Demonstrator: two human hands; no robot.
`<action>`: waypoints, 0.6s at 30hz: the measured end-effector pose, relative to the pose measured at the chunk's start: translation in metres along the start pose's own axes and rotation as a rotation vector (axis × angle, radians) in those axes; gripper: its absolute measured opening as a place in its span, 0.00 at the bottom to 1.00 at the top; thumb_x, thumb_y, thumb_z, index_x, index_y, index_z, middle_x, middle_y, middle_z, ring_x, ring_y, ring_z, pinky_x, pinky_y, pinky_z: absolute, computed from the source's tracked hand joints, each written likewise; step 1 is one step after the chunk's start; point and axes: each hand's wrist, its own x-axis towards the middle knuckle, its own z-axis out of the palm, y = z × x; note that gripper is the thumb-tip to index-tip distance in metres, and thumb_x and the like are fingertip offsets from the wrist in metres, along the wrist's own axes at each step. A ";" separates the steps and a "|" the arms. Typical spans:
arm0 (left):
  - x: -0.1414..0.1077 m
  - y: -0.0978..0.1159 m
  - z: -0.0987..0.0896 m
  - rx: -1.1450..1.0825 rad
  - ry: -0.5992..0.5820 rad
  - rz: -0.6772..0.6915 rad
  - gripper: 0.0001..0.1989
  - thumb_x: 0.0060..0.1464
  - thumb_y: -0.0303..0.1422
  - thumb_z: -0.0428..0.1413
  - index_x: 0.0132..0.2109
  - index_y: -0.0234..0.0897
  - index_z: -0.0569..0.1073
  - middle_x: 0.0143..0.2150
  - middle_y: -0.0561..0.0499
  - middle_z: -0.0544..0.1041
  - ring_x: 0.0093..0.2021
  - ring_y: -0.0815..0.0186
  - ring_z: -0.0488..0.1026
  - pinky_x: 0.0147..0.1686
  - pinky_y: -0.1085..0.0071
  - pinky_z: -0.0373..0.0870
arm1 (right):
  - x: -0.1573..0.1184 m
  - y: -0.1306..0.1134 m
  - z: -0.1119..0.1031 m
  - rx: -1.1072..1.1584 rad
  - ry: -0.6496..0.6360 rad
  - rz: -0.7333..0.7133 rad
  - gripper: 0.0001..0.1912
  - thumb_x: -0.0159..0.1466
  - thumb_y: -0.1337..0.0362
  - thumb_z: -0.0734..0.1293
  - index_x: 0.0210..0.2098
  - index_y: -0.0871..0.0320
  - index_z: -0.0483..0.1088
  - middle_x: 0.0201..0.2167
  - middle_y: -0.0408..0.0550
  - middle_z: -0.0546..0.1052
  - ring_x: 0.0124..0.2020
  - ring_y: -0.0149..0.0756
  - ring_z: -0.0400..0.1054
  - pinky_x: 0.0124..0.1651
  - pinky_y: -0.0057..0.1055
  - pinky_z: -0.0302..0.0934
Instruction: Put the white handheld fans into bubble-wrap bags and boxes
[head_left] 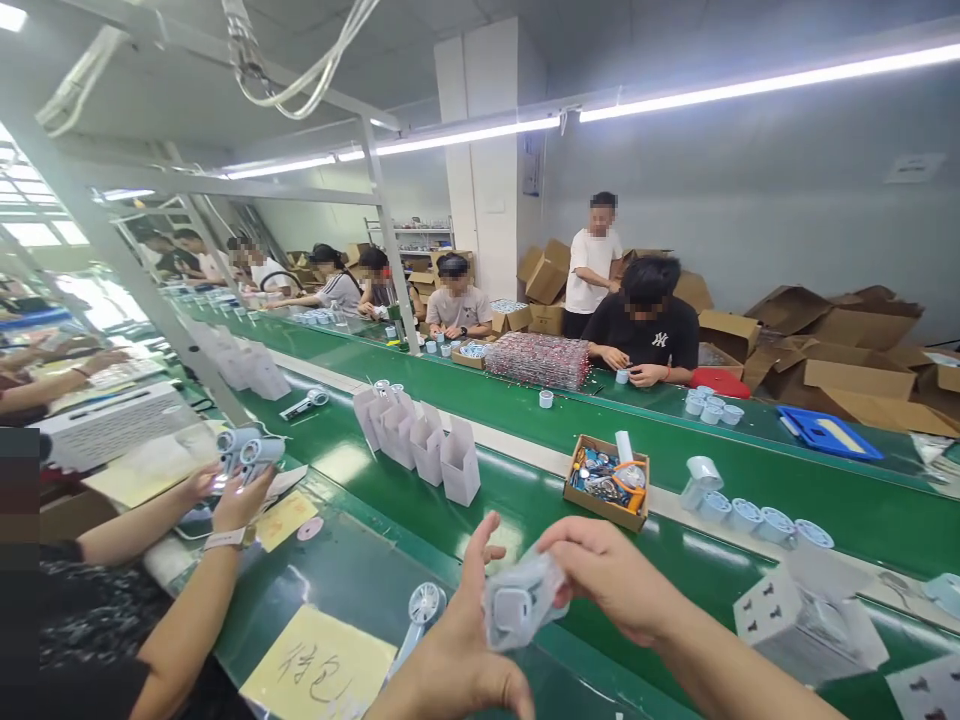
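My right hand (611, 580) is closed on a clear plastic bag (536, 580), pinching its far end. Inside the bag is a pale blue-white item (512, 612) with a rounded square end; its full shape is hidden. My left hand (457, 635) is open beside the bag, fingers and thumb spread apart. The bag lies against or just in front of its palm; I cannot tell which. A pale blue handheld fan (426, 605) lies on the table behind my left wrist, partly covered.
A yellow sheet with handwriting (315, 665) lies at front left. White open boxes (460, 470) stand on the green belt (330, 460). A carton of small parts (607, 485) and fan housings (746, 515) are to the right. A neighbour's hands (240, 495) hold fans at left.
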 end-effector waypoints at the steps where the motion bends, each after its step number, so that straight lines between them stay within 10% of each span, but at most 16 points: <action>1: 0.002 -0.005 -0.010 0.045 0.014 -0.001 0.70 0.18 0.37 0.75 0.69 0.47 0.46 0.63 0.39 0.59 0.53 0.52 0.67 0.47 0.63 0.69 | 0.019 0.001 0.010 -0.009 -0.092 -0.015 0.10 0.52 0.58 0.66 0.30 0.58 0.72 0.21 0.41 0.72 0.21 0.30 0.65 0.28 0.30 0.62; 3: 0.006 -0.012 -0.029 0.131 0.082 0.006 0.47 0.35 0.43 0.70 0.63 0.44 0.62 0.55 0.42 0.69 0.47 0.56 0.70 0.44 0.66 0.70 | 0.063 0.005 0.021 -0.062 -0.220 -0.058 0.11 0.54 0.58 0.65 0.32 0.59 0.73 0.19 0.40 0.70 0.20 0.30 0.64 0.27 0.30 0.61; 6: 0.010 -0.018 -0.060 0.212 0.297 -0.013 0.20 0.50 0.47 0.59 0.45 0.39 0.77 0.35 0.48 0.75 0.35 0.62 0.70 0.36 0.70 0.70 | 0.142 0.017 0.014 -0.170 0.005 -0.184 0.20 0.59 0.54 0.61 0.45 0.57 0.72 0.26 0.43 0.72 0.25 0.33 0.66 0.33 0.35 0.64; 10: 0.011 -0.026 -0.097 -0.056 0.631 -0.141 0.23 0.43 0.52 0.62 0.38 0.37 0.75 0.24 0.54 0.69 0.22 0.68 0.63 0.17 0.75 0.62 | 0.243 0.057 0.009 -0.525 0.131 -0.235 0.50 0.41 0.60 0.77 0.61 0.48 0.58 0.63 0.54 0.55 0.59 0.52 0.59 0.57 0.46 0.57; 14: 0.020 -0.027 -0.114 -0.397 0.814 -0.210 0.27 0.29 0.51 0.69 0.30 0.36 0.70 0.22 0.56 0.67 0.21 0.71 0.60 0.13 0.77 0.58 | 0.288 0.093 0.020 -0.608 0.084 -0.270 0.47 0.45 0.68 0.74 0.61 0.53 0.53 0.62 0.56 0.56 0.63 0.48 0.54 0.62 0.43 0.50; 18: 0.046 -0.012 -0.109 -0.510 0.878 -0.190 0.31 0.19 0.41 0.73 0.34 0.36 0.71 0.28 0.56 0.71 0.24 0.70 0.65 0.15 0.78 0.60 | 0.261 0.095 0.000 -0.610 0.092 -0.319 0.40 0.46 0.68 0.72 0.57 0.56 0.55 0.54 0.54 0.65 0.53 0.45 0.63 0.55 0.41 0.57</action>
